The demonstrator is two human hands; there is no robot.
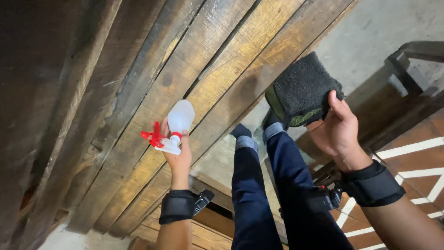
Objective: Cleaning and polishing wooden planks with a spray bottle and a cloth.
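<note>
Head view looks down past two forearms, each banded with a black wrist strap [177,206], and past the person's legs in dark blue trousers [268,194] standing between them.

Nearest on the left side, the left hand [178,153] is closed around the neck of a small spray bottle [179,118]. Its body is translucent white, its trigger and nozzle [152,137] are red, and the nozzle points toward the left, at the wooden planks. The bottle is held above the boards, not resting on them.

On the right side, the right hand [340,132] grips a folded cloth [303,90], dark grey on its outer face with a green layer showing at the lower fold. The thumb lies over the cloth's right edge and the fingers are hidden beneath it. The cloth sits at the right edge of the planks, over the boundary between wood and bare concrete floor [388,32]; whether it presses on the wood I cannot tell.

Farther off, the worn wooden planks [152,69] run diagonally from the lower left to the upper right, with dark gaps between boards. At the right, a dark wooden frame [407,60] stands on the concrete, and beside it lies reddish floor marked with white lines [411,148].
</note>
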